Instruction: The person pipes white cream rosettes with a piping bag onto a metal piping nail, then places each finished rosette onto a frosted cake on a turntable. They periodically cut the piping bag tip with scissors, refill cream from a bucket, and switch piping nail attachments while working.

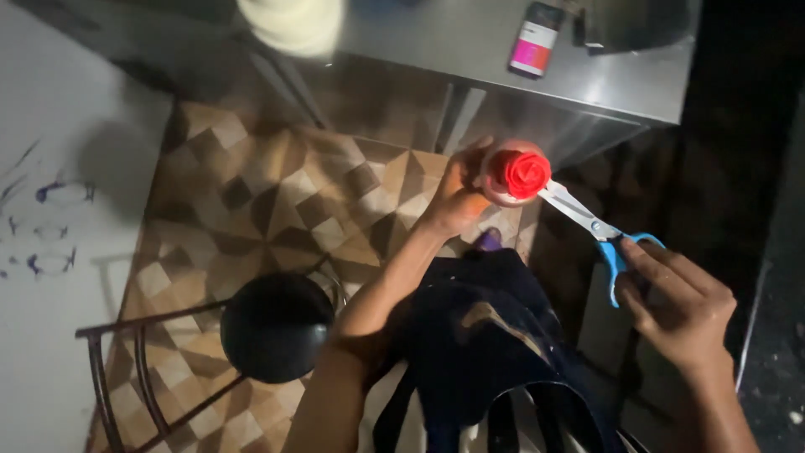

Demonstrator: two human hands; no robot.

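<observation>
Head view — red rose (pixel 521 174) in left hand (pixel 459 195), scissors (pixel 587 220) alongside

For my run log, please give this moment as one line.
left hand: holds red rose | right hand: holds blue-handled scissors, blades at rose | metal table behind

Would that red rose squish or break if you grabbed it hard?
The red rose looks built of thin curled petals, so a hard squeeze would probably flatten or tear them. The left hand cups it from behind with its fingers, which suggests it is light. The scissors in the right hand touch its edge, so it is likely soft enough to cut.
</observation>
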